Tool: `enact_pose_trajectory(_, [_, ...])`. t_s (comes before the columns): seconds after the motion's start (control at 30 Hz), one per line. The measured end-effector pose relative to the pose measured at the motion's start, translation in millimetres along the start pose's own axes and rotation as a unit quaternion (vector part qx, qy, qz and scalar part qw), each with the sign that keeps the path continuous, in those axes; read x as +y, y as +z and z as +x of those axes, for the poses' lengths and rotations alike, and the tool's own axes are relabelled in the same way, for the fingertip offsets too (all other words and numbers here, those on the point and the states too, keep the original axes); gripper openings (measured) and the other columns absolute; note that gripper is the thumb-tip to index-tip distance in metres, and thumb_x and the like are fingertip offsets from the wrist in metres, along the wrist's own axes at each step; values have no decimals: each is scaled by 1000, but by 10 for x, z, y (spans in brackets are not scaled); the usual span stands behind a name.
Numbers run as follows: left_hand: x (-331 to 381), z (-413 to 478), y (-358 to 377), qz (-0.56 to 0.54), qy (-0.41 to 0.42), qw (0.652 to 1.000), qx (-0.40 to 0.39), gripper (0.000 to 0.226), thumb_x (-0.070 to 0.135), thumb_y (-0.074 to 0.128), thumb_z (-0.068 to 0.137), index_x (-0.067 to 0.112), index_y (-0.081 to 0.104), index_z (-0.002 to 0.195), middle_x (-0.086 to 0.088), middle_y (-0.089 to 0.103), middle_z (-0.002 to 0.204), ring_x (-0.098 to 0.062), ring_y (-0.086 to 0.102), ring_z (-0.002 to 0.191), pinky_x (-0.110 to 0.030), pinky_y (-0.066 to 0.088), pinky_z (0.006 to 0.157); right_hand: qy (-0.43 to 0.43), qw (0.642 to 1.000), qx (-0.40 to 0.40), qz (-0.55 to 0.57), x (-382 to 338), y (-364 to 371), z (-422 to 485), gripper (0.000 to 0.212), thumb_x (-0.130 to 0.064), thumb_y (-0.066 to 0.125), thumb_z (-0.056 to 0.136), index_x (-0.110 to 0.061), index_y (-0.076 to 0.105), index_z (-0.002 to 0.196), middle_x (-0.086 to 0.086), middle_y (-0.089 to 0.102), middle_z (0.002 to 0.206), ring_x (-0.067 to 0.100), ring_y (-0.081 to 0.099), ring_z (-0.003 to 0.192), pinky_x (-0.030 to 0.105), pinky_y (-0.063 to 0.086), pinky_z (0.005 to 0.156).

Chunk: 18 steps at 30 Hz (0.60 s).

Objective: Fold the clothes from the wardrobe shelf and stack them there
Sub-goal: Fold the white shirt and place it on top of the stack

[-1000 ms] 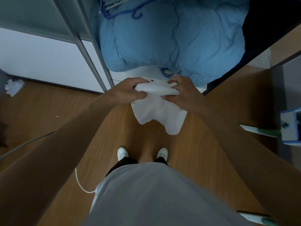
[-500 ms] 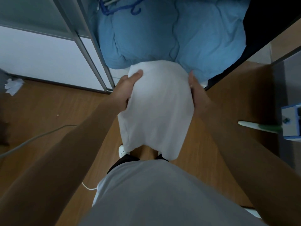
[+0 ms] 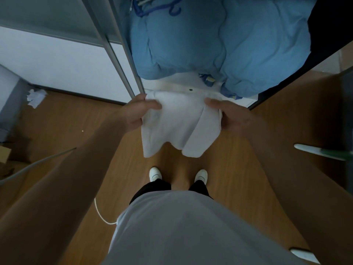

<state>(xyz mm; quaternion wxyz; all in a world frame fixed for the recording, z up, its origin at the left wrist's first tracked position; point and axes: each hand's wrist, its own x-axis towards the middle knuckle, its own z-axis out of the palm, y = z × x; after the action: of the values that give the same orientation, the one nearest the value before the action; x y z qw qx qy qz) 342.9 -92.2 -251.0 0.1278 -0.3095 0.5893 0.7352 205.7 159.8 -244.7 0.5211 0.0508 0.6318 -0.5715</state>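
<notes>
A white garment hangs in the air in front of the wardrobe's white shelf edge. My left hand pinches its upper left corner, thumb on top. My right hand grips its upper right side, where a fold of the cloth is tucked over. The lower part of the garment hangs in two rounded flaps above the wooden floor. Its top edge lies close to the shelf edge; I cannot tell whether they touch.
A bulky blue quilt fills the shelf, with blue hangers behind it. Metal sliding-door rails run at the left. Crumpled paper, a cable and my white shoes are on the floor.
The garment, spread wide and raised half a second ago, is now lower and gathered shorter between my hands, which have come down to the shelf's front edge.
</notes>
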Motion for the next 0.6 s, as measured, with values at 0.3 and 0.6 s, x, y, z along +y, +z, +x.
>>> enact_pose_trajectory(0.3, [185,35,-501,62,53,996,29,31,7,57,63,20,77,81,-3,76,83,-21,74,82,-29,57,65,-87,948,99,-290,-274,393,30,21,-9,62,88,-17,60,70,-16,61,52,-2,57,51,9,40,47])
enact_pose_trajectory(0.6, [1068,116,-854,172,188,963,91,21,9,59,93,23,71,104,5,74,96,-19,70,92,-29,56,67,-131,988,76,30,-938,809,-115,42,-21,54,96,-11,51,136,16,60,132,35,68,107,52,56,90])
